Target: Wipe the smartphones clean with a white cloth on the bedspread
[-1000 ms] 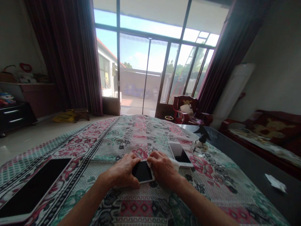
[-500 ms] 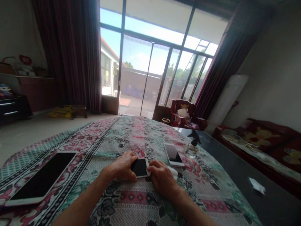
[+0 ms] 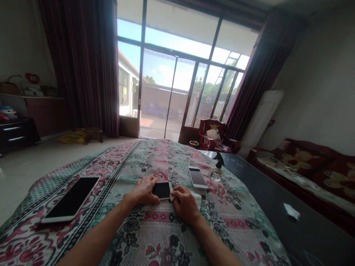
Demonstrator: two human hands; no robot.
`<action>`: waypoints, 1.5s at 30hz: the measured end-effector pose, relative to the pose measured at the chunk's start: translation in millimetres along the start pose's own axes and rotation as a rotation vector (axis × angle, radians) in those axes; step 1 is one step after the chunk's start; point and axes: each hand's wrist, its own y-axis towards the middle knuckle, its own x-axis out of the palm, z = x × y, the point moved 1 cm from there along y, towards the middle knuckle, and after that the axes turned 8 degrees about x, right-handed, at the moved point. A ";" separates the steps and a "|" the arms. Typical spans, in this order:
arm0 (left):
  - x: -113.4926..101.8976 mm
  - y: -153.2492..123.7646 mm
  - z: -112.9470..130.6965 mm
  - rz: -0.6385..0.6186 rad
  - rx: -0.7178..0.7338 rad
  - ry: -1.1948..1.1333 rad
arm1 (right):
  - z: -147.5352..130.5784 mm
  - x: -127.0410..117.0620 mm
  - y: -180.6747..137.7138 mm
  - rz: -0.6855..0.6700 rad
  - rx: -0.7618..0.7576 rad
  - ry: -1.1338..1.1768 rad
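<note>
A white phone (image 3: 162, 190) with a dark screen lies flat on the flowered tablecloth (image 3: 166, 229). My left hand (image 3: 144, 191) grips its left edge, fingers curled over it. My right hand (image 3: 184, 201) is closed on a small white cloth (image 3: 197, 199) that touches the phone's right edge. A second white phone (image 3: 197, 177) lies just beyond my right hand. A white tablet (image 3: 71, 198) with a black screen rests at the left.
A small spray bottle (image 3: 215, 170) with a black top stands beside the second phone. The dark table edge (image 3: 277, 207) at the right carries a crumpled white scrap (image 3: 291, 211). A red sofa (image 3: 305, 162) and red chair (image 3: 212, 133) stand beyond.
The view has drawn back and risen, so hands and phones look smaller and farther away. My right hand with the cloth slid slightly along the phone's right side. My left hand kept its grip.
</note>
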 end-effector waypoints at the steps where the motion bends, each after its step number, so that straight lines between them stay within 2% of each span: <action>1: -0.6 -4.8 -1.1 0.014 -0.015 0.005 | -0.8 -0.5 -0.3 0.003 0.003 -0.002; 6: 2.1 -31.1 -11.5 0.071 -0.028 -0.017 | -4.2 -2.9 -0.7 0.003 0.023 -0.021; 9: 12.7 -39.0 -16.6 0.208 0.015 -0.075 | -4.4 -2.7 -0.5 0.010 0.026 -0.029; 15: 39.6 -36.2 -25.1 0.325 0.018 -0.068 | -3.5 -0.2 -0.3 0.039 0.030 -0.032; 24: 50.0 -34.6 -39.5 0.438 0.034 -0.131 | 0.7 1.6 0.4 0.053 0.058 0.035; 29: 47.8 -33.3 -41.3 0.460 0.039 -0.176 | 2.8 1.8 1.8 0.051 0.060 0.066; 38: 39.5 -34.3 -34.4 0.418 0.021 -0.164 | 4.2 1.1 1.0 0.031 0.026 0.050; 45: 32.6 -36.6 -20.4 0.403 -0.008 -0.134 | -1.7 3.3 3.7 -0.003 0.077 -0.058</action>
